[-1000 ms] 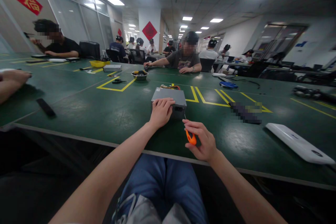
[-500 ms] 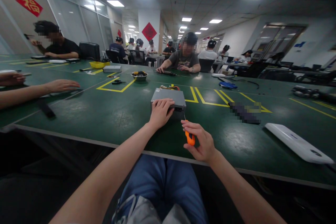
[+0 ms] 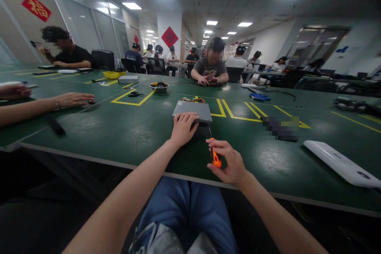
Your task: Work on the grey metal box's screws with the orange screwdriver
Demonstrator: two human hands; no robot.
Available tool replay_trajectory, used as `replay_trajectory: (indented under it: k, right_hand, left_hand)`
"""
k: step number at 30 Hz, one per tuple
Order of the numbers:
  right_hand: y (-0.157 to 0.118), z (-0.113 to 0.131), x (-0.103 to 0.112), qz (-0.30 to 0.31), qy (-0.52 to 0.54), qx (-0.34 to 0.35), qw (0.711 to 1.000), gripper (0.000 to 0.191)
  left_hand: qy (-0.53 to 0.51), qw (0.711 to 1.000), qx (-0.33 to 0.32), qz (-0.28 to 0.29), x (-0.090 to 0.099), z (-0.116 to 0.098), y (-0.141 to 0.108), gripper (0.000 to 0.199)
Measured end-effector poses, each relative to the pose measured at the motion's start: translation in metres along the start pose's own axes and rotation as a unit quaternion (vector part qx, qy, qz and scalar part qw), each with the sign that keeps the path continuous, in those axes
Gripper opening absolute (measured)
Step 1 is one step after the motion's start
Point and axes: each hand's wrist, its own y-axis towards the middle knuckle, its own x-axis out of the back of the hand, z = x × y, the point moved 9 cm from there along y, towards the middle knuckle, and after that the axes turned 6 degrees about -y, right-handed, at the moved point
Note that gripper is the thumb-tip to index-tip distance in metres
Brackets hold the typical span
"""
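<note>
A grey metal computer power supply (image 3: 195,108) sits on the green table in front of me, with a bundle of coloured wires (image 3: 193,100) at its far side. My left hand (image 3: 183,127) grips its near edge, fingers over the top and thumb at the front face. Between the thumb and fingers of my right hand (image 3: 229,160) is a screwdriver (image 3: 216,159) with an orange and black handle. Its thin shaft points up toward the near right corner of the power supply; I cannot tell whether the tip sits in a screw.
Yellow tape lines mark the table (image 3: 143,135). A metal bowl (image 3: 159,87) stands beyond, left of the power supply. At right lie a white device (image 3: 339,162) and a blurred dark object (image 3: 279,129). A co-worker's hand (image 3: 74,99) rests at left; another person (image 3: 211,63) sits opposite.
The screwdriver handle has turned a little in my right fingers. My left hand stays on the power supply. The person opposite has drawn their hands together.
</note>
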Motion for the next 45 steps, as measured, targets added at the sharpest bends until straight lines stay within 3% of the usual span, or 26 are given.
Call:
replay_trajectory:
  k: [5, 9, 17, 24, 31, 38, 45]
  right_hand:
    - [0.0, -0.002, -0.005, 0.028, 0.026, -0.008, 0.999, 0.041]
    - [0.001, 0.003, -0.011, 0.074, -0.015, 0.011, 0.997, 0.036]
    - [0.0, 0.001, -0.008, 0.032, 0.013, 0.002, 0.999, 0.04]
    - [0.0, 0.007, -0.013, 0.083, -0.027, 0.024, 0.996, 0.034]
    - [-0.002, -0.001, -0.01, 0.039, 0.01, -0.005, 0.999, 0.041]
    - [-0.002, 0.007, -0.017, 0.103, -0.036, 0.028, 0.994, 0.035]
    - [-0.004, 0.0, -0.005, 0.017, 0.028, 0.001, 0.999, 0.039]
  left_hand:
    - [-0.001, 1.0, 0.002, -0.002, 0.0, 0.0, 0.0, 0.022]
    - [0.004, 1.0, -0.004, 0.001, 0.001, -0.002, -0.001, 0.022]
    - [-0.004, 1.0, -0.007, -0.007, 0.002, -0.002, -0.001, 0.021]
    - [-0.003, 1.0, -0.008, -0.001, 0.002, -0.002, -0.001, 0.021]
    - [-0.005, 1.0, 0.001, 0.006, 0.001, -0.001, -0.002, 0.023]
    - [-0.013, 1.0, -0.003, 0.005, 0.003, -0.003, -0.002, 0.026]
    - [-0.015, 1.0, -0.001, 0.009, 0.003, -0.003, -0.002, 0.027]
